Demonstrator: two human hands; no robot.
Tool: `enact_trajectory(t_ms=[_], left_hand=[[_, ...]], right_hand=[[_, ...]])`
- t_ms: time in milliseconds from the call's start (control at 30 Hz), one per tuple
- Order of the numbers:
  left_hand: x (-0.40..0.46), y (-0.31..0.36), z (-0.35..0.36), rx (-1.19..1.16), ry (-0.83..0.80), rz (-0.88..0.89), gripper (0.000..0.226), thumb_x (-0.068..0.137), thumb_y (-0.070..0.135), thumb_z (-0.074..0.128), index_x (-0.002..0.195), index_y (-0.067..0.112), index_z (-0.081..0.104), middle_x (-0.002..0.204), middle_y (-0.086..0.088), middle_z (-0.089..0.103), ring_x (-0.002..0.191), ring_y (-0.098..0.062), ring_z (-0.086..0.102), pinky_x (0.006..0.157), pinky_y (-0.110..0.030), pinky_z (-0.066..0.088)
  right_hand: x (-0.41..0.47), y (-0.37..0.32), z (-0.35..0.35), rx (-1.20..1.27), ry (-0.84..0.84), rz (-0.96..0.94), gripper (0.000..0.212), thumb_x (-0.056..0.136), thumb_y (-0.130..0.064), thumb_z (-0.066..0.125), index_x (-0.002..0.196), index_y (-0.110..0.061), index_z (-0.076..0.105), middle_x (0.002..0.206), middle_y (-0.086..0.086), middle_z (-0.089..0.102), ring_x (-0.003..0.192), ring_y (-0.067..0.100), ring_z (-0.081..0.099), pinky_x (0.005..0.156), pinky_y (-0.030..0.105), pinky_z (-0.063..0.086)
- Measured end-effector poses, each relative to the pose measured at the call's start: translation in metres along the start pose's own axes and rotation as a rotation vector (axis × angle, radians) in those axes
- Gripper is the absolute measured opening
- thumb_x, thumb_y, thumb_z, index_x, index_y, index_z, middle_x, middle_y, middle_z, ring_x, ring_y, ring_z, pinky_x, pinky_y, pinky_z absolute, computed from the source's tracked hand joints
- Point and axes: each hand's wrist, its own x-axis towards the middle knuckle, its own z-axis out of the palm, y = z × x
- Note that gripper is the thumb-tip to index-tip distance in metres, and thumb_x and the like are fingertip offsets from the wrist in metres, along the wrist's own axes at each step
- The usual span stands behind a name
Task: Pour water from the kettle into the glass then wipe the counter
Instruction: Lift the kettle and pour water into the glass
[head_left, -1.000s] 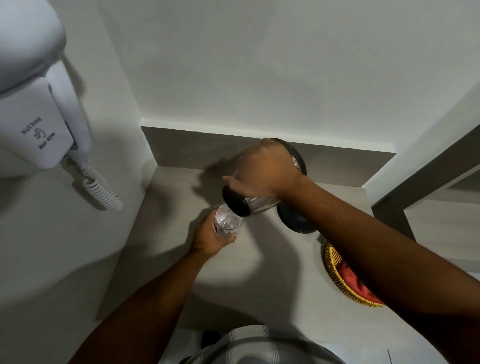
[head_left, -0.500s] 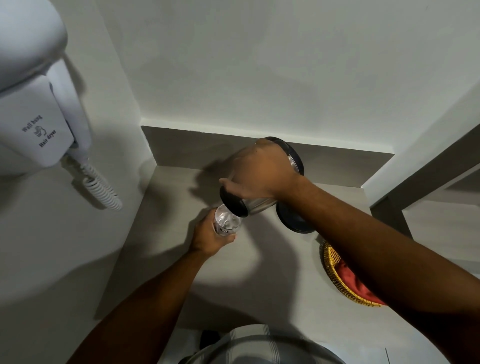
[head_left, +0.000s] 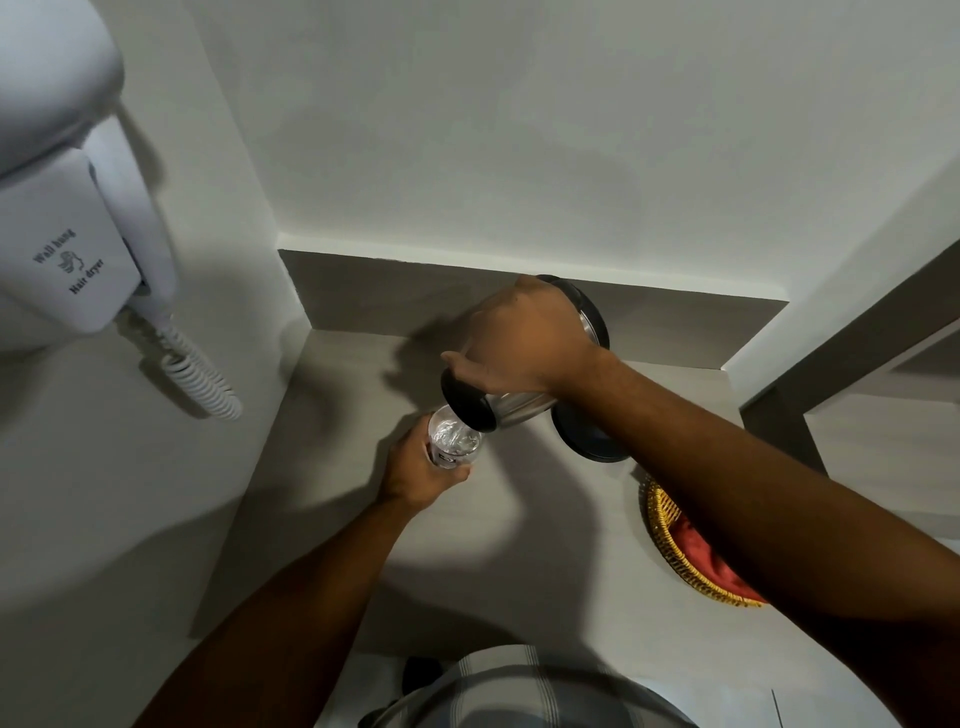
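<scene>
My right hand (head_left: 524, 338) grips a steel kettle (head_left: 511, 404) with a black lid rim, tipped on its side with the mouth pointing left and down. Just under that mouth is a clear glass (head_left: 453, 439) with water in it, held around its side by my left hand (head_left: 415, 475) above the grey counter (head_left: 322, 493). The kettle's rim overlaps the glass's upper right edge. My right hand hides most of the kettle's body and its handle.
The kettle's round black base (head_left: 587, 439) sits on the counter to the right of the glass. A wicker basket with a red cloth (head_left: 685, 561) lies at the right, partly under my right arm. A wall-hung hair dryer (head_left: 78, 218) with a coiled cord is on the left wall.
The kettle has stayed tipped over the glass. Both hands have shifted only slightly, and the water in the glass looks a little higher.
</scene>
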Motion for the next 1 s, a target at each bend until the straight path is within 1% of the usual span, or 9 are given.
enact_trajectory(t_ms=[100, 167, 300, 433, 567, 700, 800, 900, 1000], left_hand=[[0.0, 0.002, -0.001, 0.005, 0.002, 0.004, 0.076, 0.055, 0.016, 0.096, 0.122, 0.015, 0.061, 0.106, 0.006, 0.066, 0.097, -0.012, 0.063, 0.073, -0.001, 0.043], [0.0, 0.002, -0.002, 0.001, 0.008, 0.007, 0.075, 0.055, 0.014, 0.096, 0.121, 0.013, 0.062, 0.104, 0.007, 0.064, 0.095, -0.011, 0.061, 0.069, 0.004, 0.04], [-0.001, 0.005, -0.002, 0.014, 0.008, -0.004, 0.075, 0.056, 0.017, 0.096, 0.122, 0.013, 0.062, 0.108, 0.005, 0.066, 0.097, -0.009, 0.06, 0.073, -0.002, 0.039], [0.0, 0.005, -0.001, 0.02, 0.015, -0.011, 0.075, 0.055, 0.018, 0.096, 0.121, 0.013, 0.063, 0.107, 0.003, 0.067, 0.095, -0.009, 0.06, 0.07, 0.002, 0.039], [0.0, 0.004, 0.0, 0.042, 0.006, -0.016, 0.076, 0.056, 0.02, 0.096, 0.123, 0.015, 0.061, 0.11, 0.005, 0.065, 0.098, -0.007, 0.057, 0.076, -0.002, 0.038], [0.001, 0.001, 0.0, 0.035, 0.012, -0.006, 0.076, 0.054, 0.021, 0.097, 0.121, 0.017, 0.062, 0.104, 0.011, 0.062, 0.096, -0.007, 0.058, 0.069, 0.007, 0.036], [0.001, -0.002, 0.001, 0.017, 0.015, -0.011, 0.076, 0.053, 0.021, 0.097, 0.12, 0.017, 0.062, 0.103, 0.011, 0.062, 0.095, -0.008, 0.06, 0.068, 0.005, 0.038], [0.002, -0.004, 0.003, -0.012, 0.024, -0.009, 0.076, 0.052, 0.018, 0.097, 0.12, 0.018, 0.063, 0.102, 0.01, 0.066, 0.095, -0.011, 0.064, 0.074, 0.001, 0.042], [0.003, -0.007, 0.004, -0.039, 0.024, -0.012, 0.079, 0.051, 0.017, 0.098, 0.122, 0.018, 0.062, 0.105, 0.004, 0.07, 0.099, -0.016, 0.068, 0.085, -0.025, 0.054]], right_hand=[[0.0, 0.0, 0.001, 0.0, -0.002, 0.004, 0.064, 0.093, -0.068, 0.03, 0.064, -0.017, 0.055, 0.062, -0.001, 0.059, 0.054, 0.019, 0.055, 0.061, 0.031, 0.051], [0.0, 0.001, 0.002, 0.003, 0.005, 0.004, 0.065, 0.093, -0.068, 0.029, 0.065, -0.017, 0.057, 0.063, -0.001, 0.06, 0.055, 0.019, 0.056, 0.061, 0.031, 0.05], [0.0, 0.002, 0.002, 0.008, -0.008, 0.009, 0.068, 0.093, -0.07, 0.025, 0.069, -0.018, 0.06, 0.077, -0.003, 0.071, 0.062, 0.016, 0.063, 0.065, 0.031, 0.054], [0.001, 0.001, 0.0, 0.025, 0.02, 0.007, 0.062, 0.094, -0.067, 0.031, 0.062, -0.018, 0.051, 0.061, -0.001, 0.058, 0.052, 0.018, 0.053, 0.059, 0.031, 0.051], [0.001, 0.001, -0.002, 0.029, 0.025, 0.003, 0.061, 0.094, -0.066, 0.033, 0.062, -0.018, 0.052, 0.06, -0.001, 0.058, 0.053, 0.019, 0.053, 0.057, 0.028, 0.047], [-0.001, 0.003, 0.002, 0.038, 0.039, 0.041, 0.062, 0.092, -0.067, 0.035, 0.061, -0.017, 0.054, 0.059, -0.001, 0.058, 0.053, 0.02, 0.054, 0.057, 0.028, 0.046], [-0.004, 0.006, 0.008, 0.048, 0.048, 0.12, 0.065, 0.091, -0.07, 0.036, 0.061, -0.016, 0.058, 0.059, 0.0, 0.06, 0.052, 0.02, 0.054, 0.054, 0.026, 0.045], [-0.012, 0.013, 0.013, 0.185, 0.117, 0.258, 0.055, 0.089, -0.066, 0.05, 0.058, -0.021, 0.052, 0.052, -0.002, 0.055, 0.045, 0.017, 0.047, 0.051, 0.023, 0.031], [-0.024, 0.026, 0.021, 0.385, 0.169, 0.487, 0.049, 0.086, -0.066, 0.055, 0.055, -0.027, 0.051, 0.045, -0.006, 0.051, 0.041, 0.007, 0.044, 0.048, 0.018, 0.024]])
